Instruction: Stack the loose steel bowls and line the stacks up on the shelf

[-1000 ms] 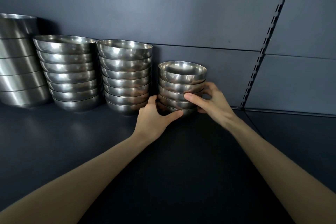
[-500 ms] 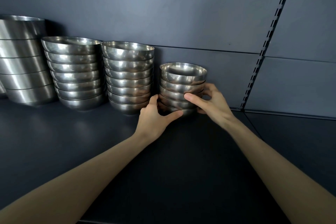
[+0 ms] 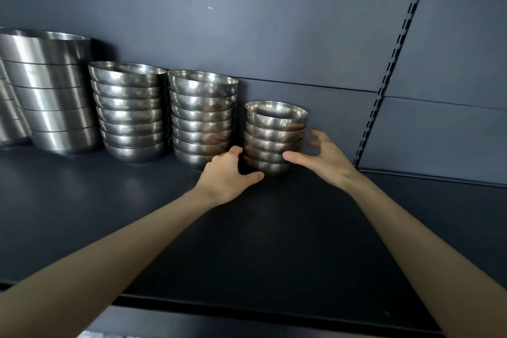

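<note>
A dark matte shelf (image 3: 301, 228) runs below a grey-blue back panel (image 3: 274, 22), with a slotted upright (image 3: 395, 57) towards the right. Along the shelf's back edge, from the left end, stand a stack of larger steel vessels (image 3: 52, 90), a first tall bowl stack (image 3: 129, 110), a second tall bowl stack (image 3: 203, 115) just beside it, and a short stack (image 3: 274, 140) next to that, near the upright.

The task looks nearly finished; no loose bowl shows on the shelf, and what seems left is squaring the short stack with its neighbours.

The left hand (image 3: 227, 173) sits low at that stack's base, thumb stretched along the shelf before the bottom bowl; its fingers are tucked between the stacks and hidden, so I cannot tell whether its grip closes on anything. The right hand (image 3: 326, 156) has a wide, loose grip holding nothing; its fingers are spread clear of the bowls, its thumb tip at or just off the stack's front.

The larger vessels are cut off at the left; reflections blur the bowl count; anything beyond the shelf's right end is out of view.
</note>
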### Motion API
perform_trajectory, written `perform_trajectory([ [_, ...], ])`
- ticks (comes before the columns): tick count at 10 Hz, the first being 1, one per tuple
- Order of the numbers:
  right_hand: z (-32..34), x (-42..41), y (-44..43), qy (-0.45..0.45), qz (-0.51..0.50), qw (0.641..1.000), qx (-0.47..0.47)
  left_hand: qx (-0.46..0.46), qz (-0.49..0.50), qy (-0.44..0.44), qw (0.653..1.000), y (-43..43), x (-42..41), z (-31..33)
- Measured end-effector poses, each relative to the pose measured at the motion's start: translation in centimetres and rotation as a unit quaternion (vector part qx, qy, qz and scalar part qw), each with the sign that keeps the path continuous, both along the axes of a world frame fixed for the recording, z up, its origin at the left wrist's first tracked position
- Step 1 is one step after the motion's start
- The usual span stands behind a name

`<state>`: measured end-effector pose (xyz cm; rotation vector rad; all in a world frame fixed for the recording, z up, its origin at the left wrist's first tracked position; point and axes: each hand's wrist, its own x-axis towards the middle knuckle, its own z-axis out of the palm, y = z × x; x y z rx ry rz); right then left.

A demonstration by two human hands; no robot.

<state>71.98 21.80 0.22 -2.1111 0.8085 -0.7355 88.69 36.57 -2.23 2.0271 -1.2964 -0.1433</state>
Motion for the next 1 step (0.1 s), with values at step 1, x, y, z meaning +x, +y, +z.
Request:
perform_trajectory([
  [1, 1.5, -0.88, 1.23, 0.064, -0.027, 0.997, -0.044, 0.005, 0.006, -0.069, 0.998, 2.26, 0.89, 1.81],
])
